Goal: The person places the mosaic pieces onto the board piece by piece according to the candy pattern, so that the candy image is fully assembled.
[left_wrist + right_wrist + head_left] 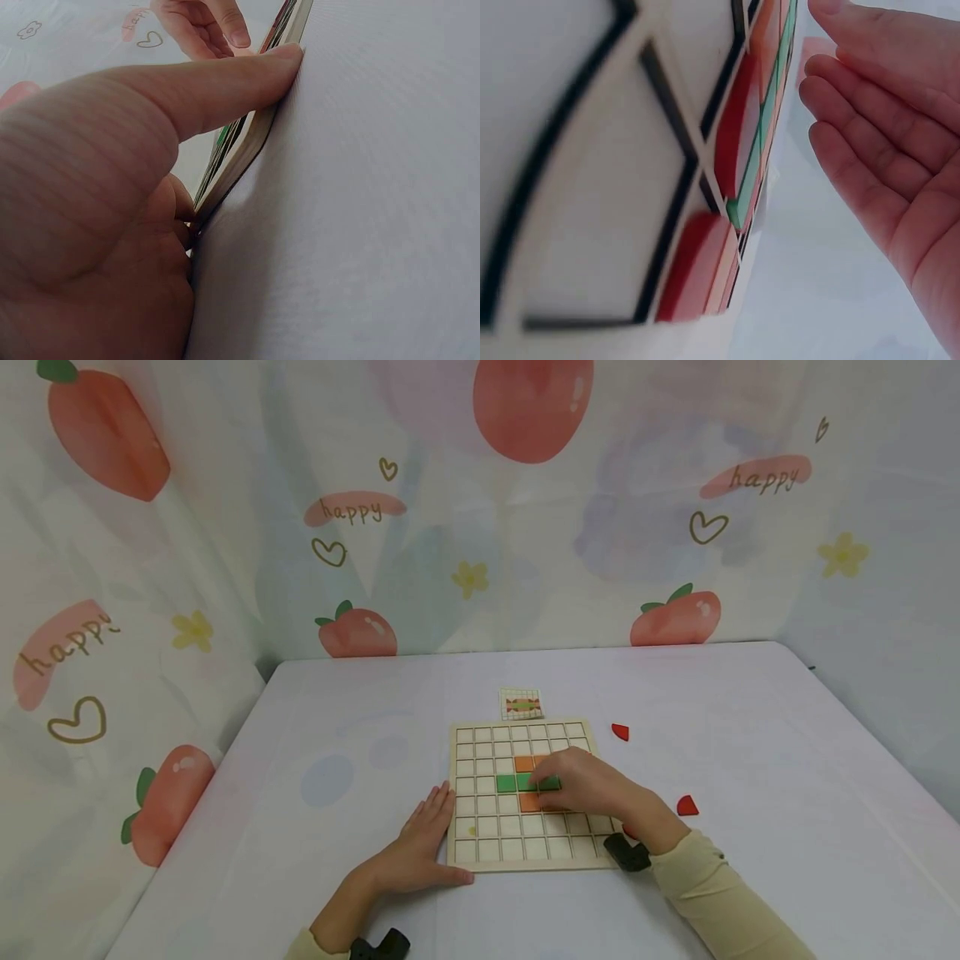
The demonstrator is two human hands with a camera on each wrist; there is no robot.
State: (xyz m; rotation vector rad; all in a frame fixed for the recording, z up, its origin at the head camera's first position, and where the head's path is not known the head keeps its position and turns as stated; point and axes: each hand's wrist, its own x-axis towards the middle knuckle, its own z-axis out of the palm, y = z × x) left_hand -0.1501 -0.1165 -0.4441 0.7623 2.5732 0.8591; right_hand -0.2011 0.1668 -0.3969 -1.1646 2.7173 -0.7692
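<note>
A pale wooden grid board (487, 827) lies midway between the table's (375, 727) left and right edges. Green tiles (507, 783) run between orange tiles (530, 802). The left hand (423, 846) lies along the board, fingers straight, grip wide; the left wrist view adds its thumb against the board's edge. The right hand (585, 781) reaches over the tiles; fingertips are cut off in its wrist view, so I cannot tell whether its grip pinches anything. That view reveals red curved pieces (735, 127) on the board, hidden from the head view.
</note>
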